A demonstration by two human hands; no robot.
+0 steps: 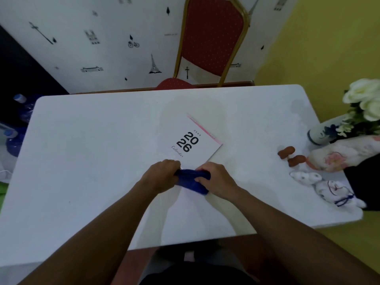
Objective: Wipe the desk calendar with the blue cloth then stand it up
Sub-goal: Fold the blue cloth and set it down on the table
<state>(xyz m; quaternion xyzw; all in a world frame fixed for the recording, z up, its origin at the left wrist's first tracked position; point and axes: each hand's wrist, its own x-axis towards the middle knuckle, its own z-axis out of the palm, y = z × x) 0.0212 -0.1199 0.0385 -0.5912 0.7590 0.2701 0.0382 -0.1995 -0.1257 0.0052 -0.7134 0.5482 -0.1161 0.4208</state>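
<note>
The desk calendar (190, 138) lies flat on the white table (92, 151), turned at an angle, its white cover printed "2026 Calendar" and a pink edge showing along its far right side. Just in front of it, both hands hold the bunched blue cloth (192, 181) between them. My left hand (161, 175) grips the cloth's left end and my right hand (217, 179) grips its right end. The cloth sits at the calendar's near corner, and the hands hide that corner.
A red chair with a gold frame (211, 38) stands behind the table's far edge. At the right sit a vase of white flowers (327, 130), brown figurines (291, 156) and white cloth toys (327, 186). Blue water bottles (14, 138) stand off the left edge.
</note>
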